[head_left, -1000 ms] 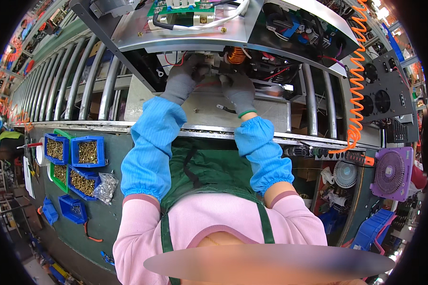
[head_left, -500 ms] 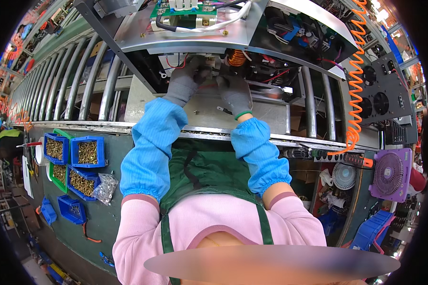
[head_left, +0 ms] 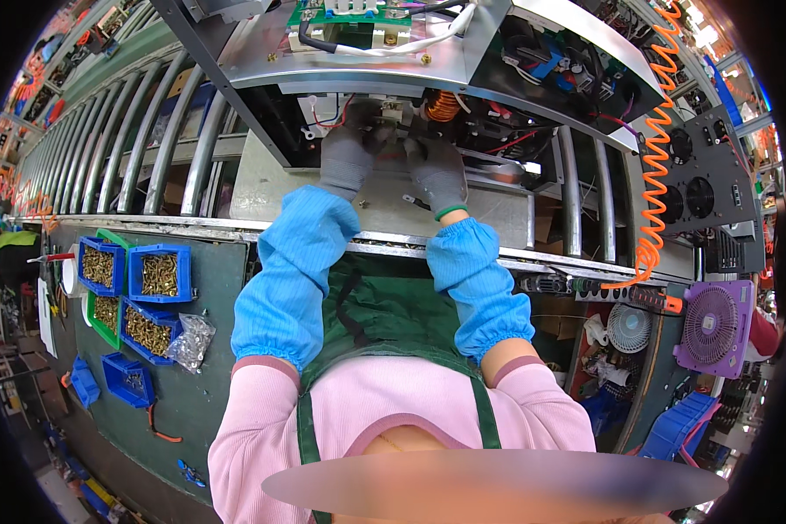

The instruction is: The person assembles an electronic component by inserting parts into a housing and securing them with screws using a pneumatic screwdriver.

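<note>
Landmark: the open metal chassis (head_left: 367,70), a long grey sheet-metal frame that lies on the roller conveyor (head_left: 148,157); every place below is told from it.
Left hand (head_left: 348,162): in a grey glove, reaching into the dark opening at the near lower edge of the chassis; the fingertips go under the metal lip.
Left grip: cannot tell, the fingers are curled inward but what they press is hidden by the glove and the shadow.
Right hand (head_left: 437,175): also grey-gloved, just beside the left hand at the same opening, the two almost touching.
Right grip: cannot tell (the fingertips are covered by the chassis edge).
Small white part (head_left: 391,112): sits between the two hands inside the opening; too small to say its shape or which way it points.
Copper coil (head_left: 443,106): just right of this part, inside the chassis, partly hidden.
Long axis of the chassis: runs from left to right across the rollers, the open side turned toward the person; both its ends are cut off by the rim of the view.
Green circuit board (head_left: 341,13): on the far top of the chassis, cut by the upper edge.
Orange coiled cable (head_left: 651,175): hangs to the right of the chassis.
Blue bins of screws (head_left: 159,272): on the tabletop, well to the left and nearer than the chassis.
</note>
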Demonstrator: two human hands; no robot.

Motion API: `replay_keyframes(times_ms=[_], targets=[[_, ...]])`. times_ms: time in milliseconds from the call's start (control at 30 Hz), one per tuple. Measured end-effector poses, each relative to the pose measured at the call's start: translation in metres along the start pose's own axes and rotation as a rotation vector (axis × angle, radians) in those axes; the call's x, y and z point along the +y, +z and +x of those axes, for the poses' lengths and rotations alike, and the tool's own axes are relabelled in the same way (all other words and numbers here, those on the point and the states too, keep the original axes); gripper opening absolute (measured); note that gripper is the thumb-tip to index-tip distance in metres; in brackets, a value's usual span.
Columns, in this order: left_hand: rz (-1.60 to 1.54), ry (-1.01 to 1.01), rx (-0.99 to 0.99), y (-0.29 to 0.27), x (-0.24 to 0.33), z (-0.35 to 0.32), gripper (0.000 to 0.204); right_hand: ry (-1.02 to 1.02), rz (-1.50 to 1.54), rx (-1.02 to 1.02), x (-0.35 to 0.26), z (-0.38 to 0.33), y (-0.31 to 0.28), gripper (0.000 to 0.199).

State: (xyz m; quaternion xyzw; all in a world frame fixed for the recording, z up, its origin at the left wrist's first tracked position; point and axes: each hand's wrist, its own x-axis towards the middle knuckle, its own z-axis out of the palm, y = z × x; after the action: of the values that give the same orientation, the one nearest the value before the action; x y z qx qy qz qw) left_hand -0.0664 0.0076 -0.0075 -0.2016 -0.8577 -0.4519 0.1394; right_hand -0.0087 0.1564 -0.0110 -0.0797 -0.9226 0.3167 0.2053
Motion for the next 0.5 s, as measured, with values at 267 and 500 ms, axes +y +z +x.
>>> replay_keyframes(times_ms=[267,500], targets=[[0.032,-0.02,0.019,0.003,0.01,-0.003,0.039,-0.026,0.01,0.047,0.003,-0.001,0.001,0.028],[0.059,-0.074,0.042,0.007,0.01,-0.005,0.032,-0.019,0.039,0.042,0.003,0.0,0.0,0.029]])
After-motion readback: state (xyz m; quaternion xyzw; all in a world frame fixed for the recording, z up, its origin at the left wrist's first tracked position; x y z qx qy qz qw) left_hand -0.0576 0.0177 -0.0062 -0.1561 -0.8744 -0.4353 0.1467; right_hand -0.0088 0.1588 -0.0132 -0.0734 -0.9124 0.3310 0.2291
